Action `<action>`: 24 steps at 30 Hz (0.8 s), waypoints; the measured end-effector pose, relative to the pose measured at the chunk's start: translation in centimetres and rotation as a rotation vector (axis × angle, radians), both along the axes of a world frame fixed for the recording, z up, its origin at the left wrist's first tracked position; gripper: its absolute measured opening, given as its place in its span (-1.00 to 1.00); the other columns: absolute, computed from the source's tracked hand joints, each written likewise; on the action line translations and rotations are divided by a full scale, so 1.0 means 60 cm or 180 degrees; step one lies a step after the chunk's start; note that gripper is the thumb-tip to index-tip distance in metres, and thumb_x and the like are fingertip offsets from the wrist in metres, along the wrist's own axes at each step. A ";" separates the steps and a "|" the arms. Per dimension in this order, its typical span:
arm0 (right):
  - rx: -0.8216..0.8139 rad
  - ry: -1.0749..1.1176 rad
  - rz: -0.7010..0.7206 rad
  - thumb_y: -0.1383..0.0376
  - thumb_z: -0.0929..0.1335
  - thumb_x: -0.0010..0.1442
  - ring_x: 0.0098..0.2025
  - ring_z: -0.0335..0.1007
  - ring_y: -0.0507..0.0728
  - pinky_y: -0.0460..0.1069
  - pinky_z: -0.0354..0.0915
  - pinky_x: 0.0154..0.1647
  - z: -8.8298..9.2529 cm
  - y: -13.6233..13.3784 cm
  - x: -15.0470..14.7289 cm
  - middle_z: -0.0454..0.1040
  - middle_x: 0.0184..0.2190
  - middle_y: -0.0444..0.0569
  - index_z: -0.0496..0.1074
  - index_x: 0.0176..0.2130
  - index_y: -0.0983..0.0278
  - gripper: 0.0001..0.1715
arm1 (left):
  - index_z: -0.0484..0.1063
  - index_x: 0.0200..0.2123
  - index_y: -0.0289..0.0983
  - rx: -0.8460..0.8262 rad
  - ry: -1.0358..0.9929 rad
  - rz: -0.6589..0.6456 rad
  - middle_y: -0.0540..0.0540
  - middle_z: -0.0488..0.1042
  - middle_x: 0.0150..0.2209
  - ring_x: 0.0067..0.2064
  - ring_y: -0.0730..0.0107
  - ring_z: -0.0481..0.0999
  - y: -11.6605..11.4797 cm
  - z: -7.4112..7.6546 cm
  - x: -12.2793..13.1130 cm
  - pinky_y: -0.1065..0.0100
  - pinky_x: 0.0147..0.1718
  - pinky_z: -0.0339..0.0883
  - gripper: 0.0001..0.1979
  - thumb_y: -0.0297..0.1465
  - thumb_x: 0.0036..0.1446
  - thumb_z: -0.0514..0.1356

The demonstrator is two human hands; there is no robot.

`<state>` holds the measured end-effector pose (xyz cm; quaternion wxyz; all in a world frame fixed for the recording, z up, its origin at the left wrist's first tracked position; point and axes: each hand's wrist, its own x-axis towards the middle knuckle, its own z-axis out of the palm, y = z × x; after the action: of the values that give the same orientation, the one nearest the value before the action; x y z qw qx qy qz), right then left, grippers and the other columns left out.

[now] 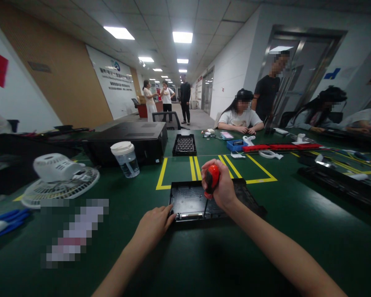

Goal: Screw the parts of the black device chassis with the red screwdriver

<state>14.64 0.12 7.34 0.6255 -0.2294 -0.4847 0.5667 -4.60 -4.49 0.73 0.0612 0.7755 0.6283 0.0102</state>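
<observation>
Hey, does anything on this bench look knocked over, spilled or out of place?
Perhaps the white fan: it lies flat on its round grille at the left of the green table, rather than standing. I see no spill by the lidded cup, and nothing stands out at the black tray.

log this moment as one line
left hand: at near-left corner of black plastic casing | right hand: gripping red-and-black screwdriver, shaft pointing down | nearby: white-lidded cup
</observation>
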 end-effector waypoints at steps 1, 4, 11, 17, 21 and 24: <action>0.0014 0.0044 0.0105 0.06 0.13 0.18 -0.70 0.17 -0.06 -0.17 0.06 -0.75 0.000 0.001 0.002 0.27 -0.61 -0.17 0.32 -0.43 0.29 -0.58 | 0.26 0.10 -0.27 -0.0011 0.0012 0.0014 -0.22 0.43 -0.02 -0.06 0.21 0.44 0.000 0.001 0.000 0.24 -0.10 0.29 -0.55 -0.22 0.21 -0.08; 0.0048 0.0056 0.0406 0.13 0.13 0.17 -0.69 0.19 -0.04 -0.15 0.07 -0.72 0.000 0.004 0.008 0.27 -0.62 -0.15 0.37 -0.44 0.33 -0.58 | 0.26 0.09 -0.27 -0.0011 0.0036 0.0011 -0.21 0.43 -0.03 -0.06 0.22 0.44 0.000 0.000 0.002 0.25 -0.09 0.28 -0.56 -0.23 0.22 -0.09; 0.0046 0.0031 0.1304 0.19 0.13 0.17 -0.62 0.28 0.01 -0.08 0.19 -0.58 -0.003 0.029 0.030 0.32 -0.57 -0.09 0.40 -0.43 0.37 -0.59 | 0.26 0.10 -0.27 -0.0023 0.0037 0.0012 -0.22 0.42 -0.01 -0.05 0.21 0.43 0.002 -0.001 0.001 0.25 -0.09 0.28 -0.55 -0.22 0.22 -0.09; 0.0404 0.0011 0.2189 0.17 0.19 0.12 -0.56 0.35 0.08 -0.02 0.24 -0.57 -0.005 0.065 0.041 0.35 -0.47 -0.07 0.40 -0.39 0.36 -0.66 | 0.25 0.10 -0.28 -0.0014 0.0016 0.0006 -0.22 0.41 0.00 -0.03 0.20 0.42 -0.001 0.004 0.004 0.23 -0.06 0.27 -0.55 -0.22 0.22 -0.09; 0.0671 -0.0001 0.2672 0.08 0.28 0.04 -0.48 0.39 0.13 0.05 0.29 -0.47 -0.011 0.089 0.034 0.38 -0.43 -0.03 0.38 -0.42 0.37 -0.62 | 0.25 0.11 -0.27 -0.0032 0.0029 0.0041 -0.21 0.42 -0.01 -0.03 0.21 0.43 -0.004 0.003 0.003 0.24 -0.07 0.27 -0.55 -0.22 0.22 -0.09; 0.0709 0.0052 0.3013 0.05 0.30 -0.01 -0.41 0.41 0.19 0.12 0.29 -0.36 -0.016 0.103 0.021 0.40 -0.42 0.00 0.32 -0.46 0.36 -0.61 | 0.25 0.10 -0.26 -0.0005 0.0025 0.0022 -0.21 0.42 0.00 -0.04 0.22 0.43 -0.003 0.001 0.001 0.25 -0.07 0.27 -0.55 -0.22 0.22 -0.09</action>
<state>15.93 6.27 6.41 0.3236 0.0889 -0.5885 0.7355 -4.53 -4.69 0.81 0.0593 0.7734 0.6311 0.0069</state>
